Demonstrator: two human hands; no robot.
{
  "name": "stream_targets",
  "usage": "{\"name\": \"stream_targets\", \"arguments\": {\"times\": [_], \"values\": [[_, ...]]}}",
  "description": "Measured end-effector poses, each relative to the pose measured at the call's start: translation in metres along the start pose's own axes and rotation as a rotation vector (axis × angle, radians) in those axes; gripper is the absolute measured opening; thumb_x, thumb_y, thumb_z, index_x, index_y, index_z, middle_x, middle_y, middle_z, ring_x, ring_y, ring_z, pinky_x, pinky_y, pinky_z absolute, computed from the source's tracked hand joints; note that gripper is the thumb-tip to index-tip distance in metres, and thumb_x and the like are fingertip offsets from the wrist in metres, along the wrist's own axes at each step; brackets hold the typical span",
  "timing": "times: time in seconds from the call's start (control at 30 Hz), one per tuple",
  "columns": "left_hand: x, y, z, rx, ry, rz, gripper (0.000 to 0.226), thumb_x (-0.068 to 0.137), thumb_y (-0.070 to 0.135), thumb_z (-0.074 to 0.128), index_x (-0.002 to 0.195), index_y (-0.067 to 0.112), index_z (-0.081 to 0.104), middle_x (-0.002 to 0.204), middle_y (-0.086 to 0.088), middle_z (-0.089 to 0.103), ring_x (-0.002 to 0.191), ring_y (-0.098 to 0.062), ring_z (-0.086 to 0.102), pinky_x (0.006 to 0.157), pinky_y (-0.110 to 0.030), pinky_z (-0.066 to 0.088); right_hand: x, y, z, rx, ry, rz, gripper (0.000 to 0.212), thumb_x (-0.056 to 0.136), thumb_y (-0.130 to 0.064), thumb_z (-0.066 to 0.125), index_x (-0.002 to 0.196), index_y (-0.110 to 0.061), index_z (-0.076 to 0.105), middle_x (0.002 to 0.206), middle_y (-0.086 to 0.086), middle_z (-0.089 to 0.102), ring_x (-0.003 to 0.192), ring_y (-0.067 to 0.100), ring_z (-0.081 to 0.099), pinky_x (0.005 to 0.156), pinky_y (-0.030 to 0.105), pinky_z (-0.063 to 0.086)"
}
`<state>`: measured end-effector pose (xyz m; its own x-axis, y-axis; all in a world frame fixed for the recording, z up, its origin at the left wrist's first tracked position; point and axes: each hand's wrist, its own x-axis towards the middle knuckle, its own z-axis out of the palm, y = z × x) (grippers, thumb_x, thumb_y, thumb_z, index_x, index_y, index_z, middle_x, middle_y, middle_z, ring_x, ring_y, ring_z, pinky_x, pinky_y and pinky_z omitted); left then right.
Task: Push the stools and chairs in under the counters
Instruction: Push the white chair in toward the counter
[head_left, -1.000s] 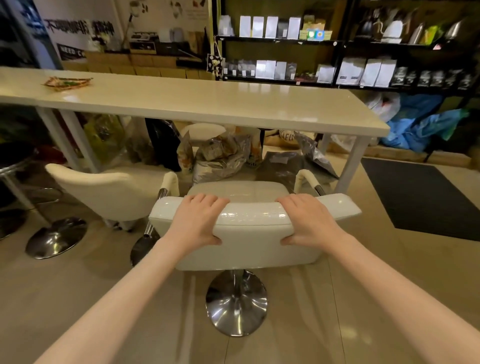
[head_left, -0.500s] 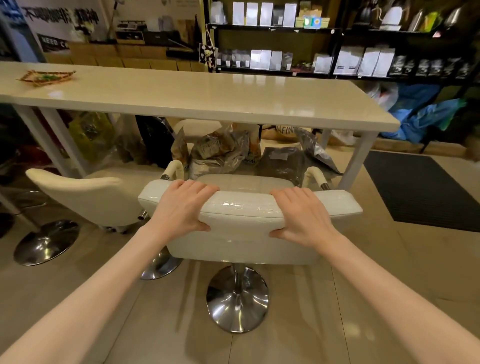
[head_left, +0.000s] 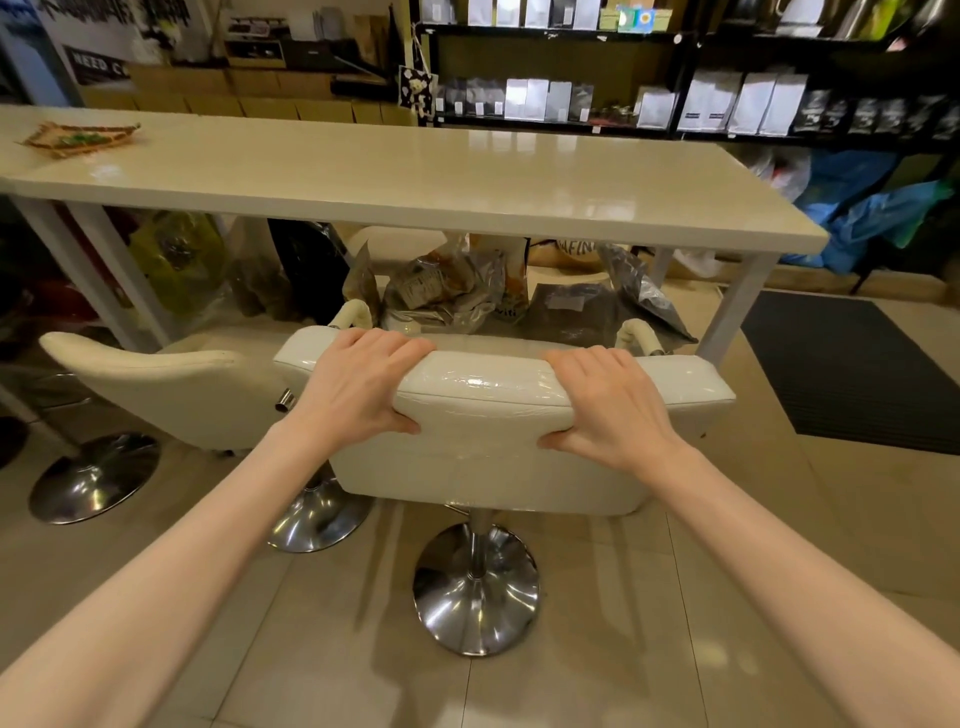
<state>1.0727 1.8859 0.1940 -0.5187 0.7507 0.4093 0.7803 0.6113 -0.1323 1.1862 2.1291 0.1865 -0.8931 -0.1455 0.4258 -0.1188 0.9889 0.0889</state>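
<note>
A cream swivel chair (head_left: 488, 462) on a chrome round base (head_left: 475, 587) stands in front of the long cream counter (head_left: 405, 176). My left hand (head_left: 358, 384) grips the top of its backrest on the left, fingers over the edge and thumb behind. On the right side my right hand (head_left: 613, 405) grips the same backrest. The chair's seat and padded armrests reach toward the counter's front edge. A second cream chair (head_left: 171, 384) stands close on the left, touching or nearly touching the first, its seat partly under the counter.
Foil bags and sacks (head_left: 452, 291) are piled on the floor under the counter. A white counter leg (head_left: 735, 306) stands right of the chair. A dark mat (head_left: 857, 369) lies at right. Shelves of packets (head_left: 623, 98) line the back. A woven tray (head_left: 78, 137) sits on the counter's left.
The chair has moved forward toward the counter with both hands on its backrest. It has come closer to the left chair, and the view has moved in with it.
</note>
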Motion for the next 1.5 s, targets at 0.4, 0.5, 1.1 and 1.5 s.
{"name": "stream_targets", "arguments": {"times": [0.4,0.5,1.1,1.5], "values": [[-0.036,0.01,-0.001,0.016,0.02,0.016,0.082,0.044,0.046,0.088,0.113,0.018,0.054,0.099,-0.004,0.067,0.091,-0.027,0.063,0.079,-0.038,0.045,-0.024,-0.022,0.0,0.012,-0.009,-0.017,0.077,0.049,-0.044,0.086,0.11,-0.007,0.058,0.097,0.008,0.066,0.084,0.027,0.06,0.074,0.035,0.045],[-0.043,0.015,-0.001,0.016,0.016,0.03,0.081,0.046,0.047,0.087,0.114,0.019,0.053,0.101,-0.003,0.067,0.093,-0.026,0.062,0.08,-0.037,0.045,-0.034,-0.026,-0.002,0.008,-0.006,-0.008,0.075,0.049,-0.043,0.086,0.109,-0.007,0.059,0.096,0.008,0.066,0.083,0.027,0.061,0.074,0.036,0.046],[-0.056,0.026,-0.005,0.051,0.024,0.042,0.086,0.038,0.052,0.087,0.112,0.02,0.055,0.099,0.0,0.068,0.09,-0.023,0.065,0.081,-0.037,0.049,-0.051,-0.035,-0.003,0.031,0.02,0.009,0.075,0.04,-0.044,0.088,0.102,-0.01,0.061,0.091,0.005,0.067,0.078,0.024,0.061,0.07,0.03,0.048],[-0.045,0.014,0.004,0.046,0.007,0.043,0.087,0.037,0.055,0.086,0.112,0.023,0.055,0.1,0.002,0.069,0.092,-0.021,0.066,0.083,-0.038,0.049,-0.039,-0.036,0.001,0.008,0.002,0.039,0.078,0.038,-0.047,0.088,0.102,-0.01,0.063,0.09,0.003,0.068,0.077,0.022,0.063,0.069,0.031,0.051]]}}
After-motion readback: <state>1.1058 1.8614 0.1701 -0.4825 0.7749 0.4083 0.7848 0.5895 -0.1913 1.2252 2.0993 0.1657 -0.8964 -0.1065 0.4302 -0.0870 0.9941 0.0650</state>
